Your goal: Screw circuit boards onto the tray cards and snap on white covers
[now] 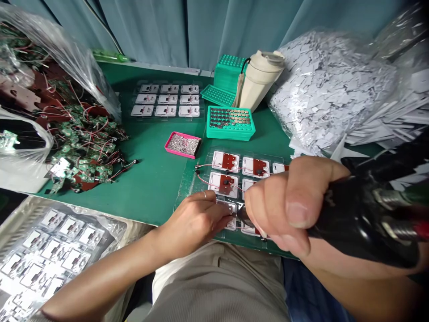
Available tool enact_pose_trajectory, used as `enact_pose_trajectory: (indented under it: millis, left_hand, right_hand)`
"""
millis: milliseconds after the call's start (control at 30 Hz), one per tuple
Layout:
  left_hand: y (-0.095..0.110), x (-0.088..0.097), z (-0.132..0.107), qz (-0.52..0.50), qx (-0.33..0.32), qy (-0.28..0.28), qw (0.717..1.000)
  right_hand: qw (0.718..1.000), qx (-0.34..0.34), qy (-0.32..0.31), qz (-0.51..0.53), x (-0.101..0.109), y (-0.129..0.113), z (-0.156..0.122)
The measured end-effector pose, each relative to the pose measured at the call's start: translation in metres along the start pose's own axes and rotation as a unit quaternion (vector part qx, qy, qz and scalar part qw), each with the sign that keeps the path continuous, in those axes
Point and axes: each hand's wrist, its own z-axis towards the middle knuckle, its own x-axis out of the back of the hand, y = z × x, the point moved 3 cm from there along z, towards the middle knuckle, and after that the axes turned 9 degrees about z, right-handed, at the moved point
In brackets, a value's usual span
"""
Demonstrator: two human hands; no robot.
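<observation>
Clock read from the middle of the view. At 10, a pink tray (179, 154) is filled with tiny silver metal bits; at 1, a teal rack (230, 134) is loaded with rows of small shiny pieces, and behind it a larger teal box (229, 76) is set beside a cream tumbler (263, 78). Between 10 and 11, nine white units are seated three by three in a far clear tray (167, 119). At 2, a clear bag (321, 80) is packed with white scraps. Between 9 and 10, green circuit boards (87, 156) are heaped at another bag's mouth, tangled in red wire. At 8, more white units are laid in a cream crate (25, 214). Between 4 and 5, white modules (229, 184) backed with red-brown boards are held in a near clear tray (183, 192). By the right hand (284, 201), at 4, a black tool (355, 223) is gripped, fingers curled fully around it, its tip pointed at a module in the lower rows. The left hand (201, 219), toward 7, is lowered over that module, fingers bunched just beside the tip; whether anything is pinched cannot be told. Glossy plastic is noted on the tool, smooth green on the table (147, 179), soft blue-grey folds in the curtain (161, 36).
</observation>
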Motion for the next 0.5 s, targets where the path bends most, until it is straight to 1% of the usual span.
enact_pose_trajectory:
  millis: [100, 233, 300, 367, 433, 500]
  left_hand:
    - [-0.001, 0.002, -0.003, -0.04, 0.013, 0.005, 0.999]
    - [-0.005, 0.009, -0.006, -0.062, 0.043, 0.028, 0.997]
    - [-0.007, 0.011, -0.006, -0.056, 0.069, 0.016, 0.996]
    - [-0.008, 0.01, -0.006, -0.046, 0.083, -0.008, 0.995]
    - [-0.008, 0.007, -0.007, -0.027, 0.078, -0.033, 0.996]
    - [-0.008, 0.004, -0.008, 0.015, 0.063, -0.045, 0.997]
  right_hand:
    - [1.0, 0.002, 0.02, -0.022, -0.009, 0.0, 0.009]
    - [0.997, -0.011, 0.073, -0.015, -0.008, 0.005, 0.014]
    - [0.995, -0.021, 0.094, -0.004, -0.005, 0.012, 0.014]
    - [0.994, -0.031, 0.105, 0.003, -0.004, 0.018, 0.014]
    - [0.994, -0.037, 0.098, 0.004, -0.006, 0.025, 0.014]
    - [0.995, -0.053, 0.078, -0.013, -0.009, 0.029, 0.015]
